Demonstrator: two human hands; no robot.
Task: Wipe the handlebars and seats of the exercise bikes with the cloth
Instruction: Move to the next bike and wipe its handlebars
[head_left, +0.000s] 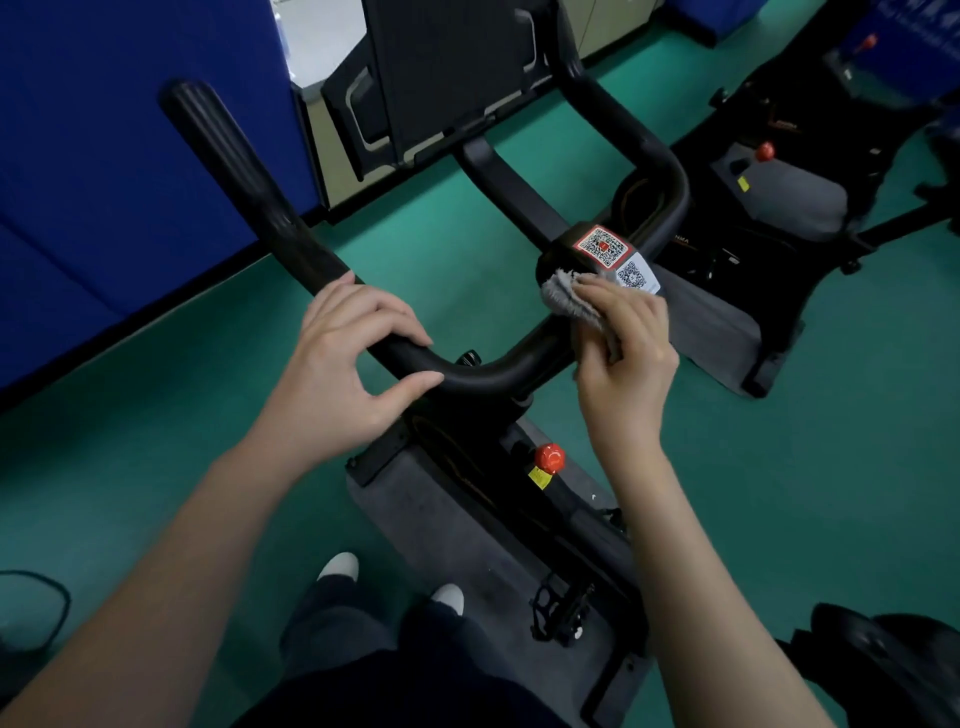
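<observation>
We read no words; red-edged and white QR stickers sit on the handlebar just beyond our right hand.

**Both hands at the bar**

Two bare forearms reach forward from the lower edge of the view. The left hand curls over the handlebar, fingers on top and thumb underneath. The right hand, back upward, holds the cloth under bent fingers, seemingly pressing it against the bar.

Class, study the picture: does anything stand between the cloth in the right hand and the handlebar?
Nothing visible does. The right hand holds the cloth directly against the handlebar beside the QR stickers; the left hand grips the bar further left.
</observation>
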